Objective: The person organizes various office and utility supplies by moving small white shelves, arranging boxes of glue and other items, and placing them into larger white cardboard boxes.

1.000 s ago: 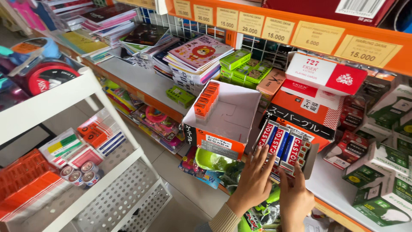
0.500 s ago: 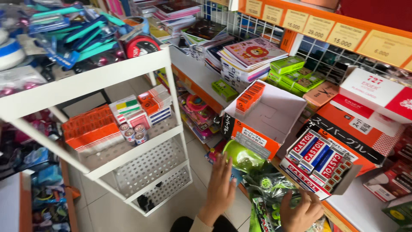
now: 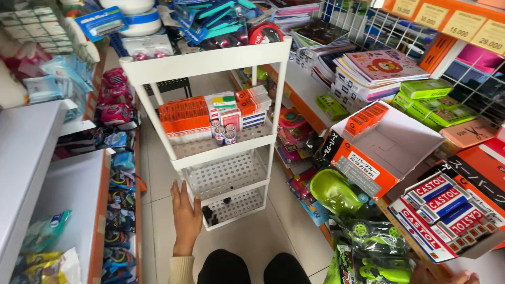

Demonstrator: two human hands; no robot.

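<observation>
Down at the near foot of the white shelf cart (image 3: 210, 173), the left hand (image 3: 185, 215) is stretched out flat, fingers together and extended, its fingertips right at the corner post of the lower perforated trays; the grip is wide and empty, nothing held. Over at the far right bottom corner, only a sliver of the right hand (image 3: 456, 277) pokes into view just under the box of red and blue stamp-pad cartons (image 3: 447, 213), and I cannot tell whether that grip is closed or loose. The cart itself stands upright on the tiled floor (image 3: 263, 236) between the left shelving (image 3: 63, 173) and the right display; its middle tray carries orange packs (image 3: 185, 118) and small cans (image 3: 223, 131), while the two lowest trays look nearly bare but for a few dark bits. Judging by this, the hand has reached the cart but has no hold on it yet. Green toy cars (image 3: 368, 247) sit low on the right, apart from both hands.
</observation>
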